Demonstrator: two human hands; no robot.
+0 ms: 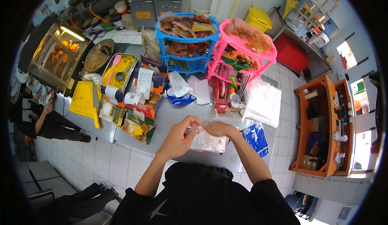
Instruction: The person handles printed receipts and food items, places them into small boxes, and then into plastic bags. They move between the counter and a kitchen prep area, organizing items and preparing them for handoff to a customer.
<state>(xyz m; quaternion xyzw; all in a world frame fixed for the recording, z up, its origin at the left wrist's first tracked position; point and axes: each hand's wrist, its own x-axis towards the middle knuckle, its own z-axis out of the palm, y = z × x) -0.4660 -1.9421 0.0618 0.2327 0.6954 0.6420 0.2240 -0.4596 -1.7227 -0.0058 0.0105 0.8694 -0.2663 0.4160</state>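
Observation:
A clear plastic bag point(210, 143) with pale printed paper showing through hangs over the near edge of the steel table. My left hand point(180, 137) pinches its upper edge between thumb and curled fingers. At the bag's top right, my right hand point(217, 129) is closed on the plastic, its fingertips partly hidden. Just beyond my hands stand a red tape dispenser point(220, 97) and a stack of clear bags point(262, 101). A blue-and-white packet point(255, 140) lies right of my right forearm. Open food boxes point(139, 122) with rice and printed slips sit to the left.
Blue point(184, 57) and pink point(242, 55) tiered baskets full of sauce packets rise at the back. A knife point(96, 104) rests on a yellow cutting board point(83, 99), near a tray of yellow rice point(121, 69). A person point(32, 116) stands at far left. An orange shelf point(319, 128) is at right.

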